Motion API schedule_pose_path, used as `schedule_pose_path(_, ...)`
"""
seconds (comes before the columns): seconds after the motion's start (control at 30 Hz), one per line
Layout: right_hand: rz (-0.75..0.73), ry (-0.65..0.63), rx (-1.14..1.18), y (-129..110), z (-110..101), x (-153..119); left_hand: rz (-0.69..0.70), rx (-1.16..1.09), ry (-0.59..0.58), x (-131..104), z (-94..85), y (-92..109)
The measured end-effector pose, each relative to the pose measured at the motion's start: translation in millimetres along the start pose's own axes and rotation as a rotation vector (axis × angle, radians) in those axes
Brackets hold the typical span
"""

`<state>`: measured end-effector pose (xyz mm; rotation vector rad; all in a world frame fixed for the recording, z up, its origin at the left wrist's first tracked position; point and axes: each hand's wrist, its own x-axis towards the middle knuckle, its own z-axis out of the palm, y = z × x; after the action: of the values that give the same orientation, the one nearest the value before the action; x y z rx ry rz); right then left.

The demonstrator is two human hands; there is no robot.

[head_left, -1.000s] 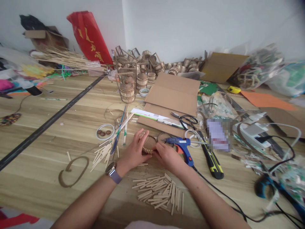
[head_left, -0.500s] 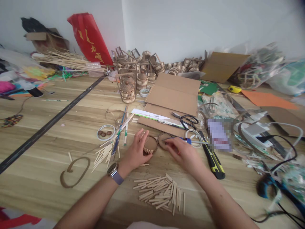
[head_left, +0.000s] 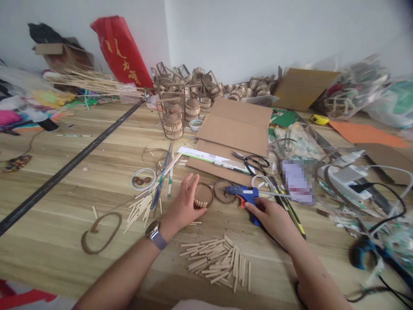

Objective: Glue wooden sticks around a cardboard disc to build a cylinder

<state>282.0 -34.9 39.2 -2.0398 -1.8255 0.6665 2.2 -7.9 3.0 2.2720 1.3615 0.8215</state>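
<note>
My right hand point(head_left: 269, 213) grips a blue hot glue gun point(head_left: 247, 192) with an orange trigger. Its nozzle points left, over a second thin brown ring point(head_left: 222, 196) lying on the table. My left hand point(head_left: 183, 200), with a watch on the wrist, curves beside a brown ring point(head_left: 211, 196) lined with several short sticks along its near side. The left fingers are apart, and the thumb lies along the ring's near edge. Nearer to me lies a pile of short wooden sticks point(head_left: 219, 260).
Scissors point(head_left: 254, 162), a yellow-black utility knife point(head_left: 292, 215) and a roll of white tape point(head_left: 263, 185) lie close by. Cardboard point(head_left: 234, 125) is behind, with small stick baskets point(head_left: 173, 122) at the back. A power strip point(head_left: 346, 183) and cables are at right.
My right hand has moved right and back from the second ring and taken hold of the glue gun, bringing its nozzle over that ring. My left hand has stayed in place.
</note>
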Motion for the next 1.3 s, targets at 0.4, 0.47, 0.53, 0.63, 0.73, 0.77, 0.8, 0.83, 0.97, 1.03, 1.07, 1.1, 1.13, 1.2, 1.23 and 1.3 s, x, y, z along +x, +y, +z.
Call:
schedule_pose_path(0.4, 0.075, -0.208, 0.907, -8, 11, -16, 0.009, -0.001, 0.007, 0, 0.5, -3)
schedule_pose_path(0.47, 0.093, -0.292, 0.918, -5, 19, -19, 0.011, 0.001, 0.006, 0, 0.2, -3)
schedule_pose_path(0.53, 0.092, -0.317, 0.829, -3, 26, -20, 0.003, 0.001, 0.003, 0, -0.3, -2)
schedule_pose_path(0.63, 0.004, -0.268, 0.623, -7, 32, -21, -0.008, -0.003, 0.005, 0, -0.3, -2)
schedule_pose_path(0.73, -0.143, -0.231, 0.499, -16, 31, -22, -0.007, -0.003, 0.014, 0, 1.3, -4)
schedule_pose_path(0.77, -0.182, -0.221, 0.468, -18, 30, -23, -0.007, -0.003, 0.019, 0, 2.0, -5)
schedule_pose_path(0.8, -0.216, -0.205, 0.437, -20, 30, -23, -0.007, -0.002, 0.025, 0, 2.7, -6)
schedule_pose_path(0.83, -0.24, -0.188, 0.405, -22, 30, -24, -0.007, -0.001, 0.029, 0, 3.2, -7)
schedule_pose_path(0.97, -0.286, -0.151, 0.306, -22, 33, -24, -0.001, -0.002, 0.03, -1, 3.1, -7)
schedule_pose_path(1.03, -0.295, -0.152, 0.289, -22, 35, -25, 0.002, -0.004, 0.028, 0, 2.1, -7)
schedule_pose_path(1.07, -0.302, -0.149, 0.284, -22, 35, -25, 0.002, -0.006, 0.027, 0, 1.5, -6)
schedule_pose_path(1.1, -0.31, -0.143, 0.278, -23, 36, -25, 0.003, -0.009, 0.025, 0, 1.0, -6)
schedule_pose_path(1.13, -0.321, -0.134, 0.274, -24, 36, -26, 0.003, -0.011, 0.024, 0, 0.6, -5)
schedule_pose_path(1.2, -0.348, -0.121, 0.269, -27, 35, -26, 0.002, -0.012, 0.021, 1, 0.2, -5)
schedule_pose_path(1.23, -0.361, -0.113, 0.265, -28, 35, -27, 0.001, -0.011, 0.02, 1, 0.2, -5)
schedule_pose_path(1.3, -0.378, -0.103, 0.258, -30, 35, -27, 0.002, -0.009, 0.02, 1, 0.6, -5)
